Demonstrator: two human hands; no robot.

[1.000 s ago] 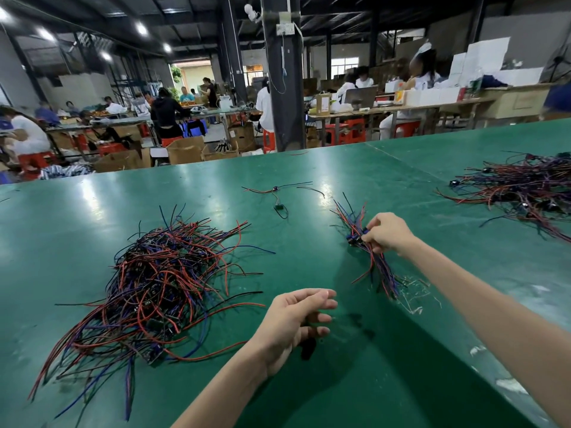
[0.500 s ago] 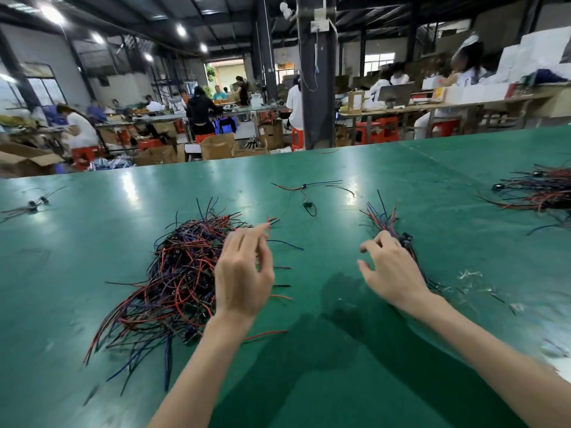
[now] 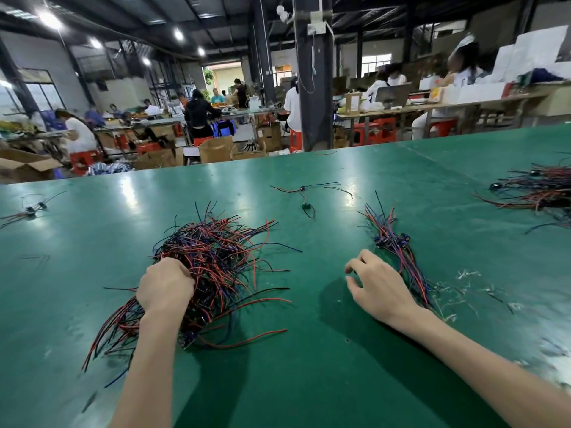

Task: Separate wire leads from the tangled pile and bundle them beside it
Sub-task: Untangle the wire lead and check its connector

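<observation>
On the green table [image 3: 309,381] — left hand [image 3: 165,285] has dropped into the tangled pile [image 3: 213,267], fingers closed on wires; right hand [image 3: 378,287], open and empty, has left the bundle [image 3: 395,245] beside it — likely next pull starting.

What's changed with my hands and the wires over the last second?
The left hand went from open and empty near you up into the tangled pile and closed on wires there. The right hand let go of the sorted bundle and now hovers open beside it. The pile and bundle stayed put on the green table.
</observation>
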